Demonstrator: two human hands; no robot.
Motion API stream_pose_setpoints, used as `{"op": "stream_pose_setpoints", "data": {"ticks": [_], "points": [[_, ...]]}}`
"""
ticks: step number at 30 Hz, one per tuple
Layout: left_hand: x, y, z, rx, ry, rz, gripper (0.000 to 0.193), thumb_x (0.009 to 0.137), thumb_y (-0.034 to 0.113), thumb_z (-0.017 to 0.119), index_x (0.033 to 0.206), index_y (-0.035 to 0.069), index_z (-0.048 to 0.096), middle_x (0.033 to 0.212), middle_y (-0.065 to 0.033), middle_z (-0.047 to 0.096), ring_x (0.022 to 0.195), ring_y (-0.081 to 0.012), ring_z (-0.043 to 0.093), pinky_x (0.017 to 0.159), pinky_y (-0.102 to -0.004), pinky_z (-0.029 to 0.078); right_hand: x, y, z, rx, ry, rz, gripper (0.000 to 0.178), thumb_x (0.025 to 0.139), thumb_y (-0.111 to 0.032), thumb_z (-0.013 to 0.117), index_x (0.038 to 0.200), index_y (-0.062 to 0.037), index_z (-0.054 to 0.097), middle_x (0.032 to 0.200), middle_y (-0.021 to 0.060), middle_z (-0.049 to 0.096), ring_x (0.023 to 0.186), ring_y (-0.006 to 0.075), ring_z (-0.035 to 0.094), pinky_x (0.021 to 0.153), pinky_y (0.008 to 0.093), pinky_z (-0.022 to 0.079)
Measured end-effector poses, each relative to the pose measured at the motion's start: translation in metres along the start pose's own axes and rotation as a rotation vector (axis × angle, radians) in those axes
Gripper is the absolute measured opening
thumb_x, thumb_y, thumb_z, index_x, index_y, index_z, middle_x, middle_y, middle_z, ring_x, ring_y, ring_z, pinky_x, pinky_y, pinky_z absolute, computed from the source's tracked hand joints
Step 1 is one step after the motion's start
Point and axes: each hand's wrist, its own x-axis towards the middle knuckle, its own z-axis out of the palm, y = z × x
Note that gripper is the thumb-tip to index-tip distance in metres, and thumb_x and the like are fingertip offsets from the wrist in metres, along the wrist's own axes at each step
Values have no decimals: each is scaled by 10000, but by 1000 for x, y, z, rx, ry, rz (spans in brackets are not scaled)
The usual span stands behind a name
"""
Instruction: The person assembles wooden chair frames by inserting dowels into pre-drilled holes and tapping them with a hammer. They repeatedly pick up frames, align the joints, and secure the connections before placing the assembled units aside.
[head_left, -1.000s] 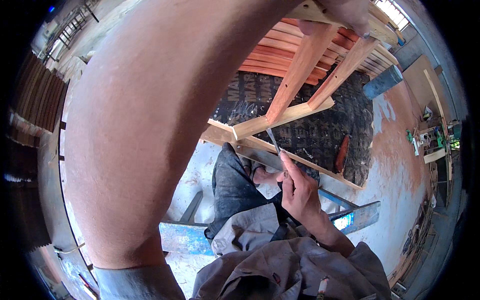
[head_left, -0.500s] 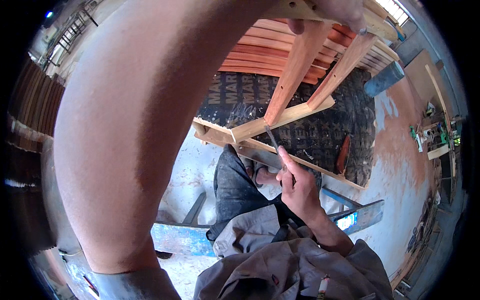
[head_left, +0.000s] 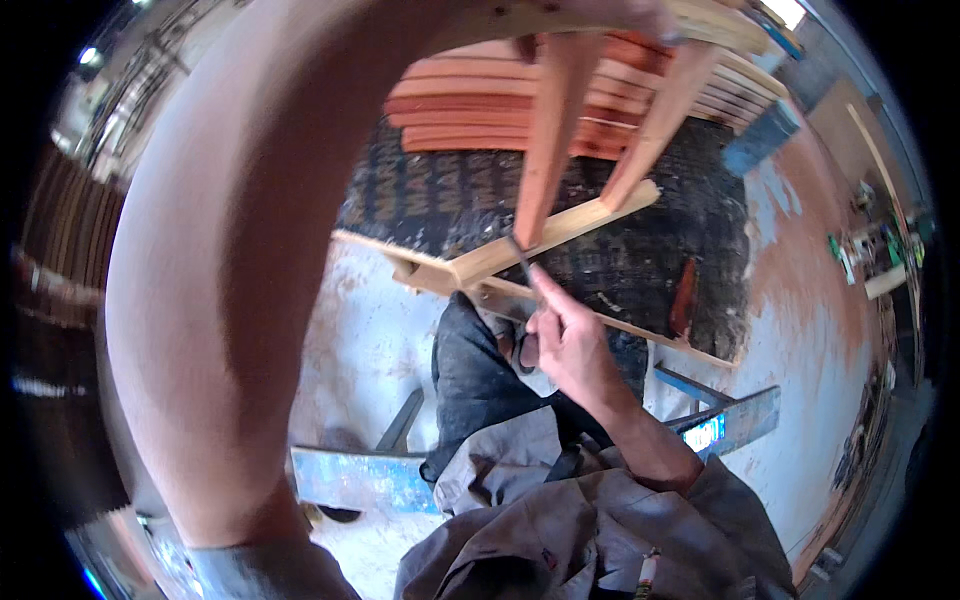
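A wooden frame point(head_left: 575, 234) stands tilted on the dark board: a pale lower rail, two reddish slats point(head_left: 557, 130) rising from it, and an upper rail at the top edge. My left hand point(head_left: 640, 15) is closed round that upper rail, partly cut off by the picture's edge; my left arm fills the left side. In my right hand point(head_left: 572, 338) is a thin, dark metal tool point(head_left: 521, 255), its handle hidden in the fingers. The forefinger lies along it. The tool's tip meets the joint where the nearer slat enters the lower rail.
Reddish wood strips point(head_left: 465, 100) are stacked along the back of the dark board point(head_left: 690, 220). A dark red wood piece point(head_left: 684, 298) lies at its right, with a blue-grey block point(head_left: 760, 140) beyond. A worn blue bench point(head_left: 365, 480) is beneath me.
The frame and both hands have shifted slightly left in the picture. The tool's tip has moved from beneath the rail joint up onto it, at the slat's foot.
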Motion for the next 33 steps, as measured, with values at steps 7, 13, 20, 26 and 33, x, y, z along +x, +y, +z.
{"op": "stream_pose_setpoints", "data": {"ticks": [7, 13, 20, 26, 33], "points": [[12, -20, -7, -93, -95, -272, 617, 1024, 403, 616, 1569, 165, 453, 1494, -103, 456, 1236, -298, 598, 1100, -439, 467, -19, 11, -99, -355, 132, 211, 489, 939, -39, 595, 1421, 29, 550, 1145, 317, 691, 1029, 473, 697, 883, 514, 569], [37, -24, 28, -227, 102, -234, 471, 1010, 339, 659, 1436, 146, 606, 765, -81, 699, 685, -167, 701, 615, -349, 584, 49, 129, -181, -745, 387, 75, 682, 905, -106, 648, 1529, 13, 401, 1286, 301, 561, 1122, 473, 598, 958, 529, 507], [29, -24, 16, -272, 41, -353, 605, 964, 351, 700, 1481, 67, 567, 724, -79, 682, 685, -166, 701, 660, -330, 560, 30, 90, -158, -948, 384, 117, 766, 881, -223, 732, 1517, 28, 387, 1385, 246, 503, 1254, 442, 499, 1064, 549, 403], [33, -22, 12, -280, 23, -374, 565, 909, 297, 737, 1407, 52, 633, 840, -113, 719, 723, -201, 695, 715, -363, 550, -33, 103, -159, -779, 281, 239, 718, 872, -149, 689, 1475, 96, 385, 1243, 285, 545, 1131, 478, 591, 963, 532, 507], [79, 21, 23, -197, 19, -387, 484, 929, 329, 744, 1239, -37, 678, 750, -199, 704, 618, -234, 690, 654, -391, 550, -46, 85, -170, -470, 429, 368, 617, 856, -45, 619, 1420, 94, 412, 1156, 303, 590, 978, 499, 655, 837, 552, 555]]}}
